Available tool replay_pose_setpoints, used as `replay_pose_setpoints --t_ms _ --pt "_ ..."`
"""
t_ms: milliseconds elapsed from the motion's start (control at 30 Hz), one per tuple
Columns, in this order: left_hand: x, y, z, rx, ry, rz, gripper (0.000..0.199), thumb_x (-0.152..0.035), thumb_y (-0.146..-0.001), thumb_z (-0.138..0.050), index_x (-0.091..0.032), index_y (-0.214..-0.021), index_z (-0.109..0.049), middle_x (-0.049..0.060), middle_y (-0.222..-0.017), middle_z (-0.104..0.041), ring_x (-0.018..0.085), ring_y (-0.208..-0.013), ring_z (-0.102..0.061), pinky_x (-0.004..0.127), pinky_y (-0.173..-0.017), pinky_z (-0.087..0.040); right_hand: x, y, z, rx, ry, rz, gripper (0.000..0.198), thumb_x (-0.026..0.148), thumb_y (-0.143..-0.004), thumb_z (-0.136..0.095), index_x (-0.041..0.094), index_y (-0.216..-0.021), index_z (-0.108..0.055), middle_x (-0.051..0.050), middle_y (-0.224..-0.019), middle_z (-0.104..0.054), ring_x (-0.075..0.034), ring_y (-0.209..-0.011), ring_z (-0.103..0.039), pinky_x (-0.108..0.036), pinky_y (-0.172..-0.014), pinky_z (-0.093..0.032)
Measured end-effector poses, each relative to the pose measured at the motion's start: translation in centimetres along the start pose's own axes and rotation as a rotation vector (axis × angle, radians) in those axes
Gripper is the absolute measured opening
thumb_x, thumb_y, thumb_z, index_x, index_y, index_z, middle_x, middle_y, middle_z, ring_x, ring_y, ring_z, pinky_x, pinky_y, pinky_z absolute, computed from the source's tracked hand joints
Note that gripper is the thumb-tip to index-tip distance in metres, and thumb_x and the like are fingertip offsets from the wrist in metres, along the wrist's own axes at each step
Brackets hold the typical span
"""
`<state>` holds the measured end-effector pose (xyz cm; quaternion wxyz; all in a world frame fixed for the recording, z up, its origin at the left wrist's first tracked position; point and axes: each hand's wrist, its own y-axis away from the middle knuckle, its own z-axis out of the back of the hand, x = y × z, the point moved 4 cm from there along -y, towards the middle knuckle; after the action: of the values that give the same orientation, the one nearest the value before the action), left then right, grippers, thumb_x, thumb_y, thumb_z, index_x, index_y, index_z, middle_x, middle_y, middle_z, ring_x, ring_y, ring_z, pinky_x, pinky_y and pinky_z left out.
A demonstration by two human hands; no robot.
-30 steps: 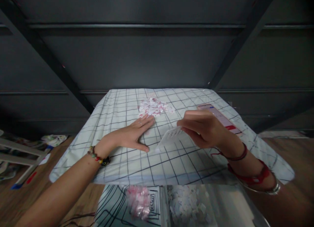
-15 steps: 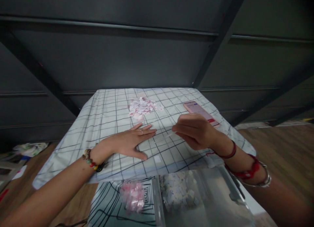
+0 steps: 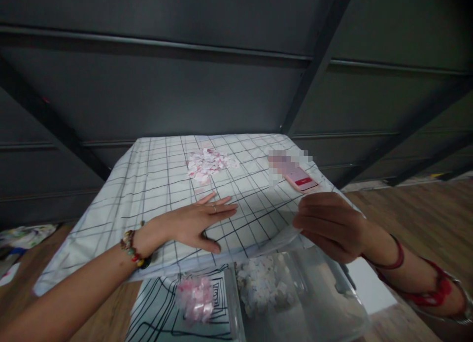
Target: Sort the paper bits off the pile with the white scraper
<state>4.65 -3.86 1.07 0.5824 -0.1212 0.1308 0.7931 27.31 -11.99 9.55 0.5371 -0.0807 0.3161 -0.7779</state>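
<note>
My left hand [image 3: 197, 222] lies flat on the checked cloth [image 3: 148, 184], its fingers stretched out and a ring on one of them. Beyond its fingertips is a pile of small white and pink paper pieces [image 3: 209, 164]. My right hand [image 3: 332, 226] is closed in a pinch above the cloth's near right edge, close to a clear plastic box [image 3: 318, 292]. What its fingertips hold, if anything, I cannot make out. Small whitish pieces [image 3: 262, 285] fill the left part of the box.
A pink-framed phone [image 3: 305, 179] lies on the right of the cloth. A clear packet of pink pieces [image 3: 197, 297] rests on patterned fabric [image 3: 155, 302] left of the box. Dark panels [image 3: 185, 85] rise behind the table.
My right hand has moved right and nearer to me, toward the box. A small white slip on the cloth near my left thumb no longer shows. My left hand stays flat.
</note>
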Motion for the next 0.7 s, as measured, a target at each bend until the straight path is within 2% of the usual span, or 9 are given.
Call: replay_pose_setpoints --t_ms 100,267,467,600,700 --pt "-0.1 0.0 0.0 0.008 -0.008 0.0 0.087 -0.061 -0.079 -0.055 -0.019 -0.145 -0.016 0.012 -0.148 -0.022 0.03 -0.137 -0.013 0.049 -0.111 -0.001 0.2 0.6 0.4 -0.022 0.003 -0.027 0.018 0.011 -0.082 -0.042 0.016 -0.092 -0.055 -0.005 -0.07 -0.062 -0.016 -0.074 -0.058 -0.031 -0.067 -0.049" --pt "0.5 0.2 0.8 -0.018 -0.032 0.035 0.085 -0.063 -0.08 -0.052 -0.022 -0.145 -0.015 0.01 -0.149 -0.02 0.03 -0.137 -0.01 0.049 -0.111 0.0 -0.6 -0.1 -0.2 -0.038 0.05 -0.078 0.013 0.009 -0.082 -0.046 0.016 -0.089 -0.055 -0.004 -0.066 -0.06 -0.014 -0.064 -0.053 -0.029 -0.058 -0.045" --pt "4.1 2.1 2.4 -0.117 -0.117 0.272 0.085 -0.064 -0.083 -0.047 -0.023 -0.146 -0.007 0.01 -0.152 -0.007 0.031 -0.138 -0.002 0.049 -0.11 -0.001 -3.0 -2.4 -2.7 -0.106 0.178 -0.131 0.014 0.013 -0.084 -0.043 0.014 -0.082 -0.056 -0.001 -0.057 -0.052 -0.013 -0.055 -0.042 -0.027 -0.05 -0.032" --pt "6.5 3.6 2.7 -0.121 -0.112 0.452 0.095 -0.07 -0.081 -0.042 -0.016 -0.146 -0.001 0.014 -0.151 0.003 0.032 -0.137 0.008 0.048 -0.11 -0.003 -5.1 -4.5 -5.3 0.038 0.32 -0.247 0.022 0.015 -0.085 -0.04 0.015 -0.071 -0.058 -0.002 -0.058 -0.052 -0.014 -0.057 -0.042 -0.028 -0.053 -0.028" --pt "7.6 4.5 2.7 -0.097 -0.092 0.569 0.103 -0.073 -0.077 -0.043 -0.011 -0.145 0.002 0.017 -0.15 0.008 0.032 -0.136 0.011 0.047 -0.11 -0.005 -6.5 -6.2 -6.8 0.077 0.361 -0.286 0.024 0.013 -0.085 -0.039 0.015 -0.075 -0.06 -0.003 -0.064 -0.057 -0.014 -0.062 -0.046 -0.028 -0.056 -0.029"
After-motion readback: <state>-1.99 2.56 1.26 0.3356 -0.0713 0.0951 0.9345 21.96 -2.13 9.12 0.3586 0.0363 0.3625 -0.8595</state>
